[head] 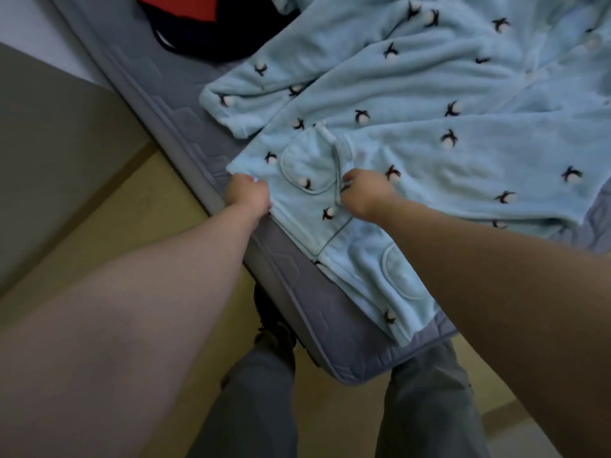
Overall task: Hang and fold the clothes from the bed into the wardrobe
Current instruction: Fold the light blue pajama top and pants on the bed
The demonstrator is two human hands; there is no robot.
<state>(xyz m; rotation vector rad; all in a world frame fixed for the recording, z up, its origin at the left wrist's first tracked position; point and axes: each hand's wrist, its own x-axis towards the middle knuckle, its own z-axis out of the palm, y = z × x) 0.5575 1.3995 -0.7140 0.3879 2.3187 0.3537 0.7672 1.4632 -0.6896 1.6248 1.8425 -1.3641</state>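
In the head view, a pale blue fleece pyjama top (413, 104), dotted with small dark-and-white cotton sprigs, lay spread open across the grey bed (185, 140), its lower hem reaching the mattress edge nearest the person. The left hand (248, 195) gripped the hem corner right at that edge, with its fingers (259, 186) curled round the cloth. The right hand (365, 193) pinched the piped front edge just beside the rounded pocket (307, 170), knuckles up and fingers tucked into the fabric. The pocket panel between the two hands looked fairly flat.

A dark garment (198, 34) with a red patch lay near the top of the bed, apart from the blue one. No wardrobe was in sight.

The top looked thick, soft and limp, light for its bulk. It would likely sag and crease wherever unsupported, though the plush surface should grip well rather than slip. Hem corners and the piped edge seemed the firmest places to take hold for folding. The shoulders would suit lifting it toward a hanger.
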